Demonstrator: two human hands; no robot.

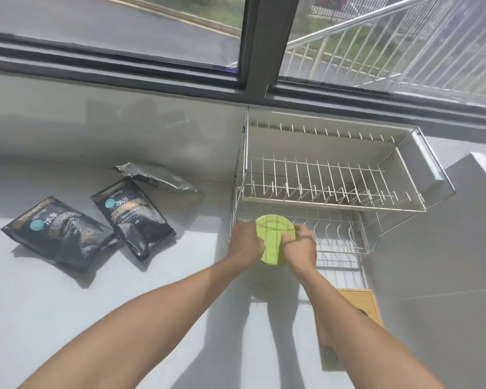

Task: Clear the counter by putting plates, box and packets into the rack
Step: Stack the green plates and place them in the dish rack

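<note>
Holding the green plate (274,240) upright, both hands' fingers (286,237) clamped on its edges; misalign it with the rack (334,192) wires and it may tip.

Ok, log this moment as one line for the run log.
step: racking green plate | left hand and right hand: both on plate | place: rack lower tier | left on counter: three packets, box
</note>
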